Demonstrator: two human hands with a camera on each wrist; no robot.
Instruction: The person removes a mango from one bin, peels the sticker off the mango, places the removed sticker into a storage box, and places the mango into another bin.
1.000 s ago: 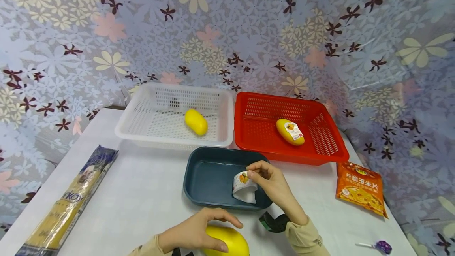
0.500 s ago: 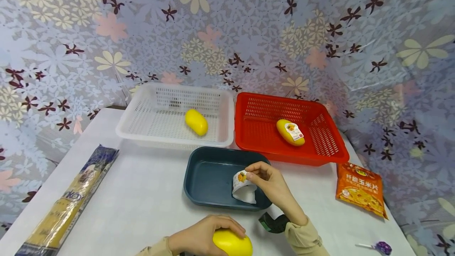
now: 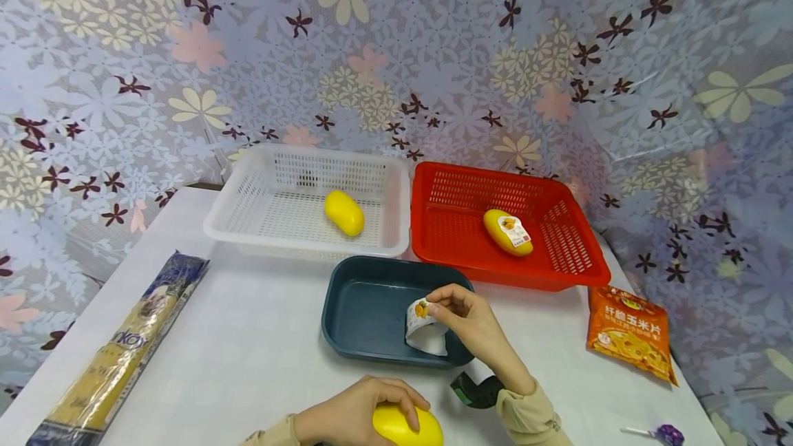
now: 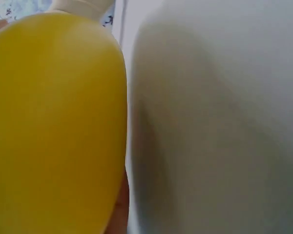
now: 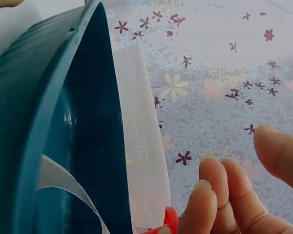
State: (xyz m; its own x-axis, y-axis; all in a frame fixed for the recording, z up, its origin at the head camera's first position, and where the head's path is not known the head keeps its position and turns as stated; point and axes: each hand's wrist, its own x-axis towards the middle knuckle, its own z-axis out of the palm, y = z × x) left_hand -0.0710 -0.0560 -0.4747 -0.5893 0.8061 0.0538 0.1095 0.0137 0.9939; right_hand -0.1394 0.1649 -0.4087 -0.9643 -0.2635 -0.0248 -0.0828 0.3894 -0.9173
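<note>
My left hand (image 3: pixel 356 413) grips a smooth yellow mango (image 3: pixel 405 427) near the front of the table, with fingers over its top. The mango fills the left half of the left wrist view, a finger (image 4: pixel 119 209) showing at its lower edge. Inside the blue tray (image 3: pixel 372 281) stands a curled white strip of labels (image 3: pixel 427 336) printed with mangoes. My right hand (image 3: pixel 467 315) hovers with its fingertips overlapping the strip's top in the head view. In the right wrist view its thumb and fingers (image 5: pixel 212 175) are apart, with nothing between them, and the strip lies lower in the tray.
Behind the tray, a white basket (image 3: pixel 248 222) holds a plain mango (image 3: pixel 344 213) and a red basket (image 3: pixel 434 226) holds a labelled one (image 3: pixel 503 231). At left lies a pasta packet (image 3: pixel 127 353); at right, an orange snack bag (image 3: pixel 628 332) and a lollipop (image 3: pixel 668 434).
My left hand has come down from loosely straddling the mango to gripping it, and hand and mango have shifted slightly right. The right hand and the label strip have stayed nearly still.
</note>
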